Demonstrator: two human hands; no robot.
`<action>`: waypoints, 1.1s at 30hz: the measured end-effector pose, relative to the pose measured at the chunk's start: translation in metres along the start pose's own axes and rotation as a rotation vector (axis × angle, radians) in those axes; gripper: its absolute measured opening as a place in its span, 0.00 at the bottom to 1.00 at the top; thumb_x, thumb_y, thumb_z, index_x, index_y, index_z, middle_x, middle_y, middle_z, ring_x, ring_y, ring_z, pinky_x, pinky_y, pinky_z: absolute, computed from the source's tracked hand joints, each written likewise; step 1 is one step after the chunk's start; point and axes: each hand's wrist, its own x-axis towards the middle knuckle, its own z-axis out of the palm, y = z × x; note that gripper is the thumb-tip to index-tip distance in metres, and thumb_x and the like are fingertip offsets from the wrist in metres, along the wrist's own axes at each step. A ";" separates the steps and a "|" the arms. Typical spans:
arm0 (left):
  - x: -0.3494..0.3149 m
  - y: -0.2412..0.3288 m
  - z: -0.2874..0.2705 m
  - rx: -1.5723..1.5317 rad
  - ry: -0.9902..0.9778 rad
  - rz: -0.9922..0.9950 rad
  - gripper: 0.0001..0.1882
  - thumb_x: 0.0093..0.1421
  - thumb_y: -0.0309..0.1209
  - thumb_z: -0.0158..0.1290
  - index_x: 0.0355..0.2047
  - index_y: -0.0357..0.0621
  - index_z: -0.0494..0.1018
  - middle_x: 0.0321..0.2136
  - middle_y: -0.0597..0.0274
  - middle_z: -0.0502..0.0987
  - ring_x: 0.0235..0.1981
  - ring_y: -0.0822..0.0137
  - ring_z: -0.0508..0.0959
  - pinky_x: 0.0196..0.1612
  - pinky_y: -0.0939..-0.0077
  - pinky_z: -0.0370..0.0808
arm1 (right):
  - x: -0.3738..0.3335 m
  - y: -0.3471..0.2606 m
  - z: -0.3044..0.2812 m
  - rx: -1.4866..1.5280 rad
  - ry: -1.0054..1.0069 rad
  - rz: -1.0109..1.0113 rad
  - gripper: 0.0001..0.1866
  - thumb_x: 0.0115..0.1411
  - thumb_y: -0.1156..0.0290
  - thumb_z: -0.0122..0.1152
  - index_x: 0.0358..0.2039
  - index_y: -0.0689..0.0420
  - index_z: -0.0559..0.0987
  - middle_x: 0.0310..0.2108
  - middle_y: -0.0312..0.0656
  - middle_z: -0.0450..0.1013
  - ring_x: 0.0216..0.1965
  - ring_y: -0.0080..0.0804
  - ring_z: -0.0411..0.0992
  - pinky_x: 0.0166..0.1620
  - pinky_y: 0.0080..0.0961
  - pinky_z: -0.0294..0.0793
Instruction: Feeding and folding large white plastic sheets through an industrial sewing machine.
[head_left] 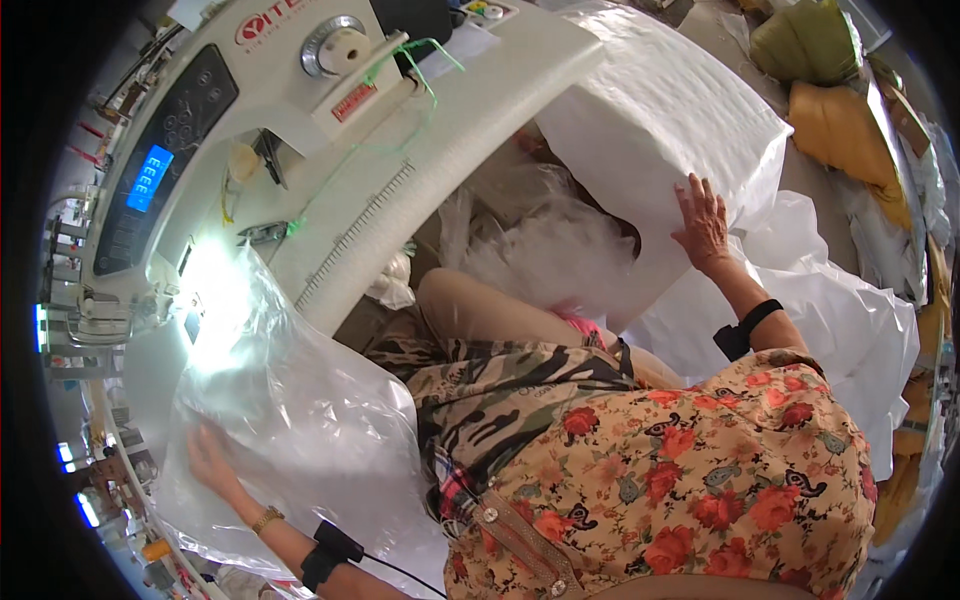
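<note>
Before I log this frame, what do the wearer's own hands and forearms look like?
Left hand: ungloved, blurred; gold-toned wristband, then black strap with black box and thin black cable. Right hand: ungloved; black cuff with black module, no cable visible. No sleeves on either forearm.

Left hand (208,458) blurred against clear plastic sheet (310,400). Left forearm (345,582) cut off by lower edge. Sewing machine (420,125) cropped by upper edge; stitching area lost in lamp glare (215,295).
</note>
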 end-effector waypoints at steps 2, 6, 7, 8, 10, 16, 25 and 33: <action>0.003 0.009 0.002 0.052 0.042 0.035 0.23 0.65 0.35 0.52 0.54 0.27 0.70 0.54 0.43 0.73 0.55 0.53 0.73 0.60 0.66 0.66 | -0.008 -0.006 0.005 -0.107 0.027 -0.072 0.48 0.47 0.61 0.72 0.66 0.53 0.57 0.70 0.47 0.45 0.70 0.48 0.45 0.68 0.51 0.44; 0.000 0.046 0.001 0.162 0.136 0.088 0.22 0.65 0.35 0.52 0.53 0.29 0.71 0.53 0.45 0.74 0.56 0.53 0.73 0.60 0.65 0.66 | -0.035 -0.030 0.032 -0.296 -0.314 -0.447 0.44 0.43 0.48 0.71 0.58 0.55 0.70 0.64 0.47 0.58 0.69 0.44 0.48 0.68 0.53 0.43; -0.003 0.056 -0.003 0.167 0.140 0.086 0.22 0.65 0.35 0.52 0.53 0.29 0.71 0.53 0.45 0.74 0.56 0.53 0.73 0.60 0.65 0.66 | -0.045 -0.032 0.048 -0.250 -0.397 -0.497 0.44 0.41 0.45 0.71 0.57 0.55 0.72 0.62 0.47 0.61 0.68 0.44 0.50 0.68 0.53 0.43; -0.005 0.066 -0.005 0.183 0.138 0.102 0.22 0.65 0.35 0.52 0.53 0.30 0.71 0.54 0.46 0.73 0.56 0.54 0.72 0.60 0.65 0.65 | -0.055 -0.034 0.056 -0.205 -0.482 -0.543 0.44 0.40 0.42 0.70 0.55 0.54 0.74 0.61 0.48 0.64 0.67 0.45 0.52 0.68 0.53 0.43; -0.016 0.084 -0.007 0.207 0.141 0.115 0.21 0.65 0.35 0.52 0.54 0.31 0.71 0.54 0.47 0.73 0.57 0.55 0.72 0.61 0.65 0.65 | -0.067 -0.037 0.063 -0.171 -0.519 -0.659 0.39 0.43 0.46 0.69 0.53 0.55 0.75 0.57 0.47 0.67 0.65 0.44 0.56 0.68 0.53 0.44; -0.030 0.121 -0.002 0.127 0.082 0.158 0.21 0.66 0.33 0.51 0.54 0.32 0.70 0.56 0.49 0.72 0.59 0.57 0.70 0.62 0.66 0.64 | -0.061 -0.052 0.067 -0.215 -0.542 -0.736 0.09 0.50 0.66 0.59 0.31 0.55 0.80 0.36 0.38 0.75 0.50 0.37 0.68 0.65 0.48 0.52; -0.041 0.187 -0.002 0.040 0.043 0.303 0.20 0.66 0.29 0.50 0.55 0.30 0.69 0.57 0.48 0.71 0.58 0.57 0.70 0.61 0.67 0.64 | -0.035 -0.043 -0.072 0.233 0.045 -0.534 0.08 0.47 0.75 0.57 0.31 0.55 0.75 0.35 0.40 0.72 0.49 0.37 0.68 0.65 0.44 0.54; -0.066 0.302 0.035 -0.525 -0.203 0.558 0.21 0.62 0.26 0.53 0.55 0.31 0.70 0.55 0.48 0.73 0.58 0.57 0.71 0.60 0.63 0.66 | -0.024 -0.039 -0.203 0.336 0.366 -0.418 0.09 0.45 0.82 0.54 0.29 0.58 0.72 0.32 0.40 0.72 0.42 0.38 0.72 0.65 0.47 0.54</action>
